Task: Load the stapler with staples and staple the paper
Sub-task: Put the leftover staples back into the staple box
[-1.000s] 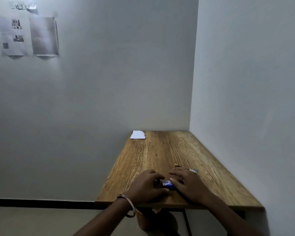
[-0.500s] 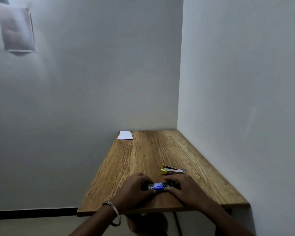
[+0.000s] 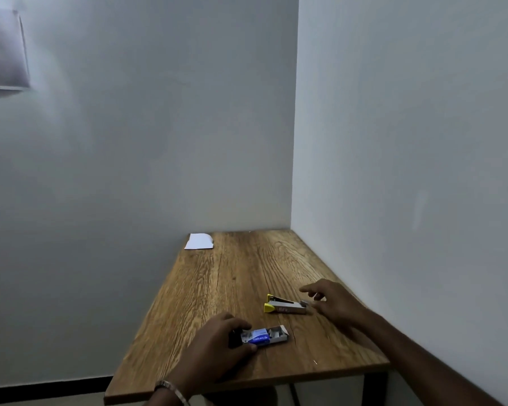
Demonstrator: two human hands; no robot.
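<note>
Here the left hand (image 3: 217,344) pinches the near end of the staple box (image 3: 264,335), which lies close to the tabletop's (image 3: 241,276) front edge. Its blue sleeve is slid back so the tray of staples shows at the right end, probably so that 1 strip can be lifted out while the box stays pinned. The right hand (image 3: 332,303) hovers at the rear end of the yellow stapler (image 3: 285,306), fingers loosely spread and grasping nothing; whether a fingertip touches the metal tail is hard to tell in this dim view. The stapler lies near the right edge, its top appearing raised off the magazine, which would suit loading. I judge the next move is to take hold of it and bring it to the staples. The white paper (image 3: 199,241) waits at the far left corner, well apart from both hands, untouched until stapling.
</note>
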